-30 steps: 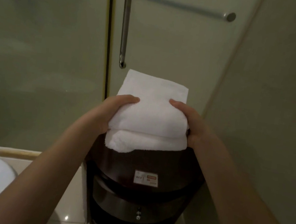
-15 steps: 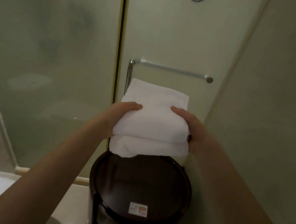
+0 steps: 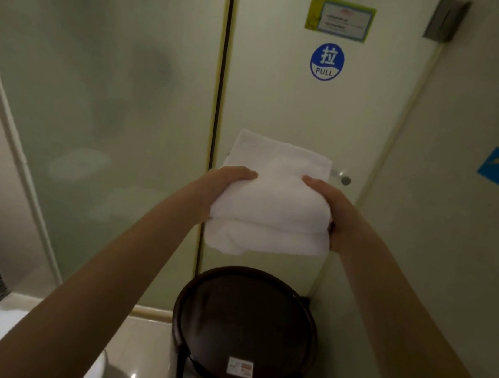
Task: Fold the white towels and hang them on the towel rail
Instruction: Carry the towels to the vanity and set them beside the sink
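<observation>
Holding the folded towel (image 3: 272, 198) above the lidded bin (image 3: 245, 318).

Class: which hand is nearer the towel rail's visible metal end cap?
Right. The right hand grips the towel just below the end cap; the left hand is across the towel.

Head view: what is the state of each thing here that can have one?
White folded towel: held up in the air by both hands.
Left hand: grips the towel's left side.
Right hand: grips the towel's right side.
Metal towel rail: mostly hidden behind the towel; right end bare.
Dark brown round bin: lid closed.
</observation>
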The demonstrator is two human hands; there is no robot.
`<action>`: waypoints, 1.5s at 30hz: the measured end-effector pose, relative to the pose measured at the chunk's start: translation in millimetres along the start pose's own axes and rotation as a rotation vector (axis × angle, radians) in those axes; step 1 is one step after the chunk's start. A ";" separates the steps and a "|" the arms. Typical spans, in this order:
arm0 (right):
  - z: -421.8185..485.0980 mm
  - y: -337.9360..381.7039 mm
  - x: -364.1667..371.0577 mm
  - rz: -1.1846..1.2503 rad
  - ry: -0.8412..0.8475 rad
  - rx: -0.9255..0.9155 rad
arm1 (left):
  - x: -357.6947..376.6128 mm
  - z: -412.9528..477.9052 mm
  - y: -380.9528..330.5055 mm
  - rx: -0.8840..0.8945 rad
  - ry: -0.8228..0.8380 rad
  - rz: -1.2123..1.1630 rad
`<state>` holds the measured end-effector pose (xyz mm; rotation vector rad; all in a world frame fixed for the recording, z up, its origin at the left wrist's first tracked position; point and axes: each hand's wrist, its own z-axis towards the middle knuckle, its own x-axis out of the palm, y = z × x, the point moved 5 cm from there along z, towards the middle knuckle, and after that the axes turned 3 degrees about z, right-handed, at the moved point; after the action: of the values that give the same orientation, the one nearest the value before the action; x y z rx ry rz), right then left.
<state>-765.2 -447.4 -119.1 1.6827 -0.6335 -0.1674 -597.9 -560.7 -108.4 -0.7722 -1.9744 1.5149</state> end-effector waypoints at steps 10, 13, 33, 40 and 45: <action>2.4 44.9 31.4 -0.002 0.025 -0.021 | -16.4 -4.6 -51.0 0.063 0.075 -0.001; 4.0 53.5 35.3 -0.005 0.049 -0.026 | -18.8 -3.8 -61.8 0.071 0.095 -0.007; 12.1 91.4 3.5 -0.058 0.083 -0.028 | 19.0 5.1 -93.8 0.125 0.106 0.017; 14.8 104.9 -16.6 -0.058 0.103 -0.047 | 39.0 14.5 -103.6 0.171 0.112 0.004; 13.8 108.9 -36.9 -0.054 0.069 -0.048 | 57.9 23.2 -104.3 0.191 0.145 -0.002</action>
<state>-836.4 -450.0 -27.8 1.6525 -0.5293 -0.1617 -667.3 -556.5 -8.7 -0.7754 -1.6976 1.5728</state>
